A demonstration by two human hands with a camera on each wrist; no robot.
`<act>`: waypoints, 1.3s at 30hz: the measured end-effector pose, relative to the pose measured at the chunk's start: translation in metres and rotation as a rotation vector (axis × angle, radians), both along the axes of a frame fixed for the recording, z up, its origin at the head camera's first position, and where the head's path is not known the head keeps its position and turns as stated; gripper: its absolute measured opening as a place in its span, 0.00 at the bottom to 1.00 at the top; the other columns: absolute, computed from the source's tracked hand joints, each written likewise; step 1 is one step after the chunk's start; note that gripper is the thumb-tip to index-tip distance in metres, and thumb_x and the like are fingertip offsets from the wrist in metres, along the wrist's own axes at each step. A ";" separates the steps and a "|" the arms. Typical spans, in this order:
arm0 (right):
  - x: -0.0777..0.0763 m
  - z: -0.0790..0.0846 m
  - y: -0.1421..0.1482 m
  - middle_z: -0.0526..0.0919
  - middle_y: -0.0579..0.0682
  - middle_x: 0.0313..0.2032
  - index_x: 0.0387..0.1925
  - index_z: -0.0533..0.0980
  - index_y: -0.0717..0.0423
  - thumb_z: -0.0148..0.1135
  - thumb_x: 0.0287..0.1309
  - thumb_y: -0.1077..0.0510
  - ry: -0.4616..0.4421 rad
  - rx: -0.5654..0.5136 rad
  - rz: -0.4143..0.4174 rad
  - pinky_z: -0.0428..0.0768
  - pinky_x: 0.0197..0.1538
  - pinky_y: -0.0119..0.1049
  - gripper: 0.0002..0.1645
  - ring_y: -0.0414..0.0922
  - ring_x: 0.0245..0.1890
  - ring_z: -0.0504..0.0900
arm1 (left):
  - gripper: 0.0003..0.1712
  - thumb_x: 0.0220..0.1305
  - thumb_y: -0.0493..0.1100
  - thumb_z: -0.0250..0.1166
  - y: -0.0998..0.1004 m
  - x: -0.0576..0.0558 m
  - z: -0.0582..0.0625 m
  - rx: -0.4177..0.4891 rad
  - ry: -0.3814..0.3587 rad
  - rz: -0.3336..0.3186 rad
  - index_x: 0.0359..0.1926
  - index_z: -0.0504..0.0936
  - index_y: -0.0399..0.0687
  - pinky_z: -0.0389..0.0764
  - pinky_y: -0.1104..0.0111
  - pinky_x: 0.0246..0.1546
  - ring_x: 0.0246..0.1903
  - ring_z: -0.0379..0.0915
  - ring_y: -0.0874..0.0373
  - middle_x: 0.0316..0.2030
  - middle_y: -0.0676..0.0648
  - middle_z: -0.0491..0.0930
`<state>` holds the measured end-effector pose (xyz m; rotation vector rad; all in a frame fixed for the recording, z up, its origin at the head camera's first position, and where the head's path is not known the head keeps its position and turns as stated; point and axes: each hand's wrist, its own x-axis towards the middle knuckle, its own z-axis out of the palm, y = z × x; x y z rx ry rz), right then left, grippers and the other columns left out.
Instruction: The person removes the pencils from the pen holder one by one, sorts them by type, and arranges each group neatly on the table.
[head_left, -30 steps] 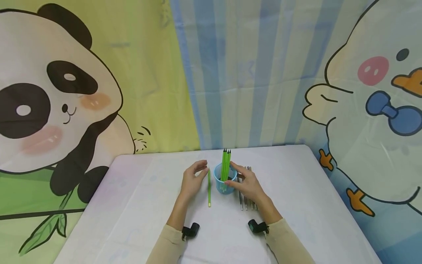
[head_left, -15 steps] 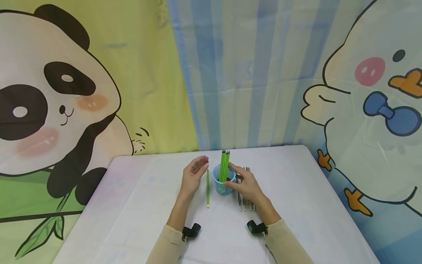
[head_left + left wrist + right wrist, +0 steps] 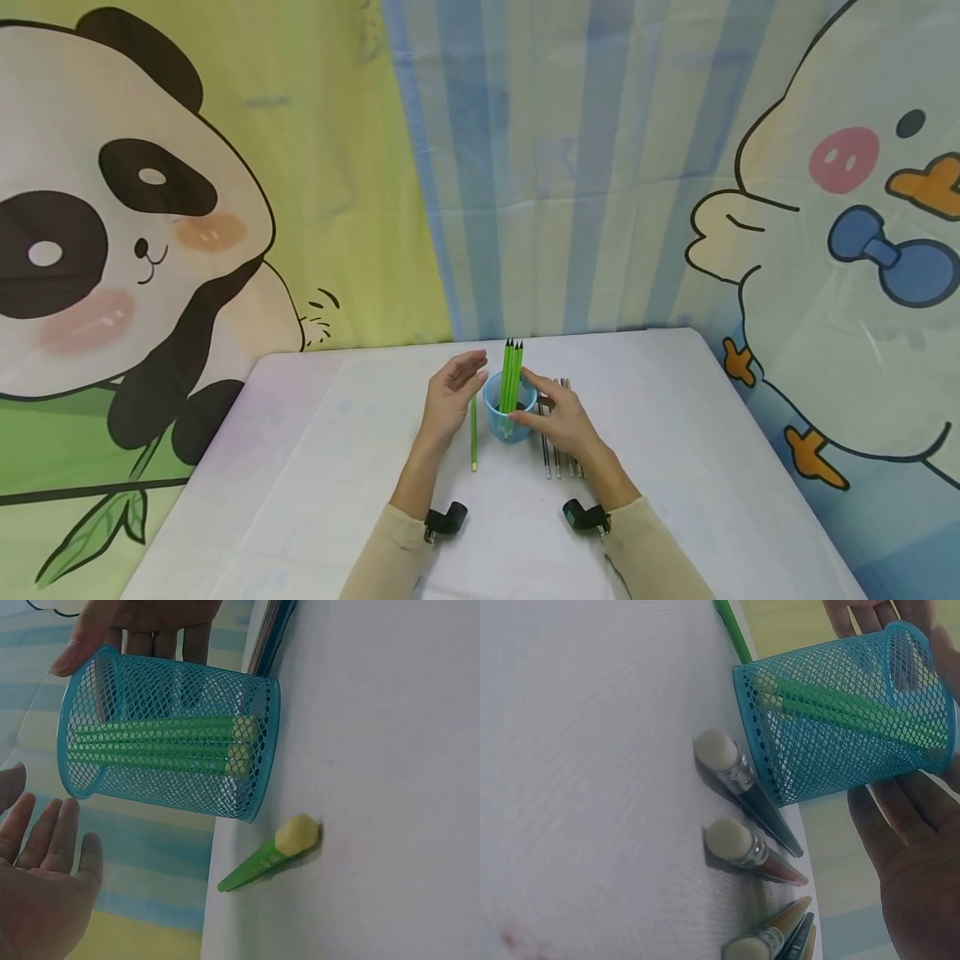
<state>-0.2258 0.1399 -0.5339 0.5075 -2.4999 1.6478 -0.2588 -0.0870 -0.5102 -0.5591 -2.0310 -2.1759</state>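
Observation:
A light-blue mesh pencil cup [image 3: 512, 427] stands upright on the table with several green pencils [image 3: 512, 375] in it, their dark points up. My right hand [image 3: 558, 421] holds the cup from the right, thumb on the near side of the rim and fingers behind it. Just left of the cup, my left hand [image 3: 452, 400] is raised with its fingers apart, holding nothing; the left wrist view shows a gap between it and the mesh. Under that hand, a single green pencil [image 3: 474, 437] with a yellowish eraser lies on the table, its far end hidden.
Right of the cup, several darker and brown pencils [image 3: 739, 847] with white erasers lie side by side, partly covered by my right hand in the head view. A white cloth covers the table [image 3: 322, 483]. Behind it hangs a cartoon-printed curtain [image 3: 525, 167].
My left hand has moved right, closer to the cup, and now covers the far end of the loose green pencil. The right hand and the cup stay in place.

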 end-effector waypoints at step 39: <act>0.018 0.034 -0.005 0.70 0.62 0.73 0.76 0.64 0.62 0.78 0.58 0.58 0.018 -0.026 0.027 0.77 0.67 0.58 0.49 0.61 0.73 0.70 | 0.16 0.73 0.42 0.67 0.023 -0.005 -0.007 -0.209 0.037 -0.031 0.57 0.86 0.42 0.67 0.50 0.74 0.70 0.73 0.49 0.65 0.47 0.81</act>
